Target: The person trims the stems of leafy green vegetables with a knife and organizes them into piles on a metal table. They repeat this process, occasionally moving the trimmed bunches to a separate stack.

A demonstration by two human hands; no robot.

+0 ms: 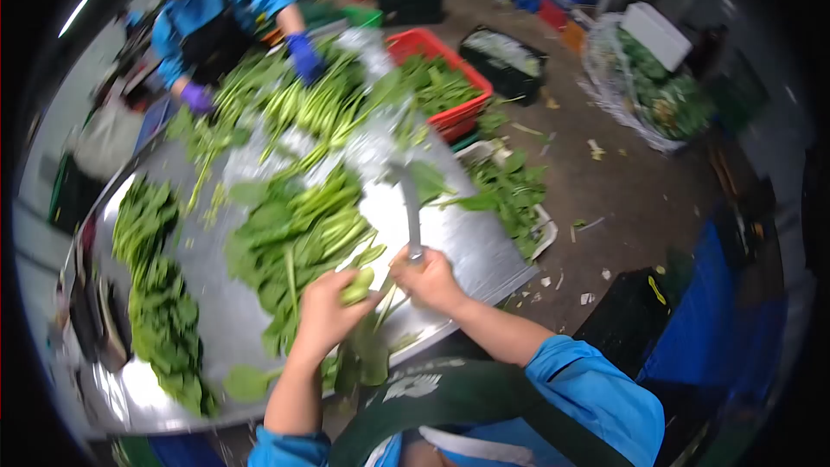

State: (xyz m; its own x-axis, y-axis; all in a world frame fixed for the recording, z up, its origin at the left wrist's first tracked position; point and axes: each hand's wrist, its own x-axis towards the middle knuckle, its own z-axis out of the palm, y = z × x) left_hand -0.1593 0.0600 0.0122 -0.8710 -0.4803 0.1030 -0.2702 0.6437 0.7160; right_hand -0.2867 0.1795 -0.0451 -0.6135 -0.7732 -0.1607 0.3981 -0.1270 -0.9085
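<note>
Close to my body, my left hand [333, 307] is closed around a leafy green vegetable, its pale stem end [357, 285] poking out by the thumb and its leaves [370, 355] hanging below. My right hand [428, 281] grips a knife, whose curved blade [411, 212] points up and away from me. Only a small gap separates the two hands. Just beyond my left hand lies a heap of leafy greens [290, 242] on the metal table [212, 277]. Along the table's left side runs a row of bundled greens [164, 294].
Across the table, a co-worker in blue sleeves and purple gloves [304, 58] handles more greens [320, 104]. A red crate [471, 78] of greens and a white crate [546, 233] of leaves stand right of the table. Scraps litter the floor [622, 199].
</note>
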